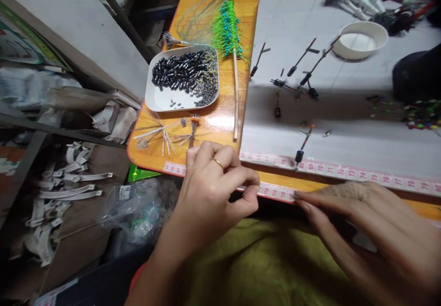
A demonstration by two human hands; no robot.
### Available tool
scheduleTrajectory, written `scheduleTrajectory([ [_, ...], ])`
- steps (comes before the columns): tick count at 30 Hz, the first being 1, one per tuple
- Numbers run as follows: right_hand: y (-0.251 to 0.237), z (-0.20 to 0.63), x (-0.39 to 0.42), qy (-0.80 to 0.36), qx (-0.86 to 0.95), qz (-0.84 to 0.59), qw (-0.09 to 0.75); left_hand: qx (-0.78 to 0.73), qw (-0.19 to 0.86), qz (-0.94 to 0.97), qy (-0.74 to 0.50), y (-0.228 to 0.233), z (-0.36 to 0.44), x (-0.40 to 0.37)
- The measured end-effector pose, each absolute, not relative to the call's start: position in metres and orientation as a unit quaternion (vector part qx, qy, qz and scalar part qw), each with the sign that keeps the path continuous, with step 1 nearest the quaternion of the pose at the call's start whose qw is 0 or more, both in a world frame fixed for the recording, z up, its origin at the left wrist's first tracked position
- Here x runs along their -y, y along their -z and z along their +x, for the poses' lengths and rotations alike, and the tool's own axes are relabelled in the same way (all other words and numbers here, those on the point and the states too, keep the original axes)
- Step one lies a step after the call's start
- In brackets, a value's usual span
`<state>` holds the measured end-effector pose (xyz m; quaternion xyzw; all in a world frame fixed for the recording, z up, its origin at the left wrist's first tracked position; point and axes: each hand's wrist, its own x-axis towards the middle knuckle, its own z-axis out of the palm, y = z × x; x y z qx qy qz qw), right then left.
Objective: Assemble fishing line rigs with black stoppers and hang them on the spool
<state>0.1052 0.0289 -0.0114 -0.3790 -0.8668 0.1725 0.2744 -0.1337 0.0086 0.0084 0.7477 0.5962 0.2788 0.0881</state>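
My left hand [217,177], with a ring on one finger, is closed in a pinch at the table's front edge. Whatever lies between its thumb and forefinger is too small to make out. To its right, my right hand [365,223] pinches with thumb and forefinger above the numbered measuring tape [274,192]. A tiny dark bit shows at those fingertips, its kind unclear. Beyond the hands, several small black pieces with red-tipped stems [299,155] lie on a white board [344,133]. A second tape strip [330,169] runs along the board's near edge.
A white tray [158,103] of black and grey small parts stands at the back left. Beside it lies a wooden stick [235,94] with green and blue strands. A white bowl [360,42] and a wire bundle [361,0] sit on the board. Shelving [31,122] is at left.
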Motion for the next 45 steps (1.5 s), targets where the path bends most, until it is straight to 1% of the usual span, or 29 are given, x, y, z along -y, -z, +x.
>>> scheduleTrajectory([
  [12, 0.014, 0.107, -0.030, -0.167, 0.872, -0.367, 0.277, -0.598, 0.100, 0.745, -0.277, -0.009, -0.134, -0.010],
  [19, 0.016, 0.107, -0.028, -0.175, 0.860, -0.392, 0.274, -0.602, 0.095, 0.745, -0.271, -0.010, -0.133, -0.009],
  [25, 0.016, 0.105, -0.029, -0.165, 0.865, -0.387, 0.274, -0.599, 0.083, 0.748, -0.273, -0.009, -0.134, -0.010],
  [28, 0.014, 0.102, -0.030, -0.145, 0.869, -0.387, 0.274, -0.589, 0.060, 0.752, -0.289, -0.009, -0.134, -0.008],
  [31, 0.007, 0.099, -0.029, -0.159, 0.854, -0.390, 0.305, -0.584, 0.048, 0.731, -0.349, -0.007, -0.126, 0.000],
  [33, 0.001, 0.099, -0.027, -0.212, 0.829, -0.398, 0.332, -0.572, 0.087, 0.701, -0.418, -0.004, -0.116, 0.008],
  [35, -0.004, 0.101, -0.025, -0.288, 0.783, -0.419, 0.357, -0.548, 0.156, 0.667, -0.481, 0.000, -0.103, 0.018],
  [37, -0.007, 0.104, -0.021, -0.409, 0.706, -0.437, 0.377, -0.531, 0.221, 0.640, -0.509, 0.004, -0.090, 0.026],
  [39, -0.009, 0.107, -0.018, -0.576, 0.595, -0.414, 0.378, -0.526, 0.263, 0.625, -0.514, 0.006, -0.079, 0.032],
  [41, -0.010, 0.109, -0.014, -0.714, 0.481, -0.353, 0.366, -0.520, 0.295, 0.616, -0.513, 0.005, -0.073, 0.034],
  [43, -0.010, 0.111, -0.012, -0.782, 0.414, -0.293, 0.362, -0.512, 0.340, 0.609, -0.502, 0.000, -0.070, 0.032],
  [45, -0.010, 0.111, -0.010, -0.803, 0.394, -0.263, 0.361, -0.507, 0.392, 0.601, -0.478, -0.007, -0.070, 0.025],
])
